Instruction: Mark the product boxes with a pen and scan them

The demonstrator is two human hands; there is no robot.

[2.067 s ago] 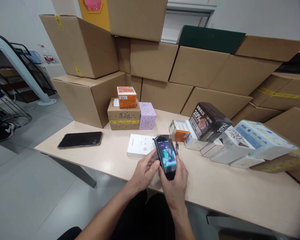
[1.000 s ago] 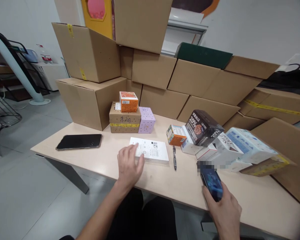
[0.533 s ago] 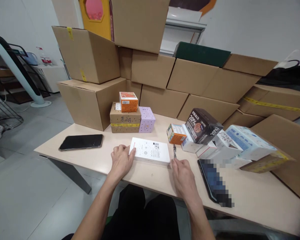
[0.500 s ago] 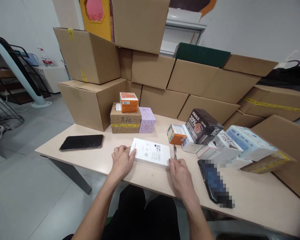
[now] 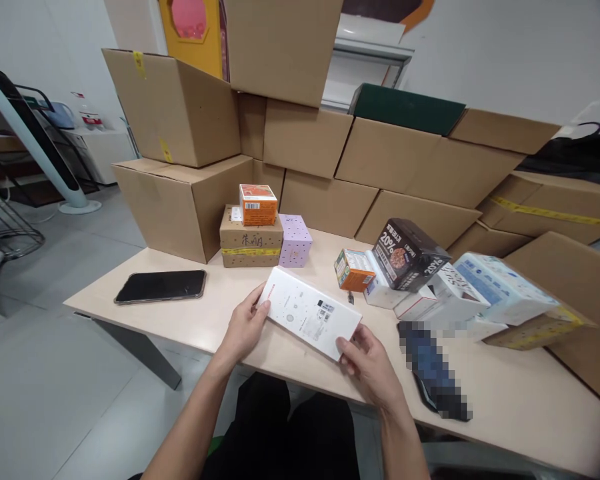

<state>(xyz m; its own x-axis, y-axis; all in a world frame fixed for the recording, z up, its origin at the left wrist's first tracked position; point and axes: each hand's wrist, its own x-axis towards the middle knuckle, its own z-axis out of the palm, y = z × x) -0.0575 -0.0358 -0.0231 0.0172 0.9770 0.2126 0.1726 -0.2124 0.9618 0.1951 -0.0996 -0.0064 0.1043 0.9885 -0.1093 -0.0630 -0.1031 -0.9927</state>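
A flat white box [image 5: 307, 310] with small print and a barcode label is held between both hands over the front of the table, its right end tilted toward me. My left hand [image 5: 245, 323] grips its left end, thumb on top and fingers behind the edge. At the right end, my right hand [image 5: 367, 357] clasps the corner, thumb on the top face and fingers underneath. Just beyond the box lies a dark pen-like item [image 5: 351, 298], mostly hidden. Behind stand a brown dotted carton [image 5: 250, 241], a lilac box [image 5: 295, 241] and an orange box [image 5: 259, 205] on the carton.
A black phone [image 5: 161, 286] lies on the table [image 5: 220, 293] at left. On the right sit a blurred-out phone [image 5: 433, 370], a small orange carton [image 5: 354, 269], a black box [image 5: 405, 253] and several white boxes. Large cardboard boxes [image 5: 325, 200] wall off the back.
The white box has come up off the table and turned, its right end swinging toward me. My right hand has shifted its grip underneath that corner.
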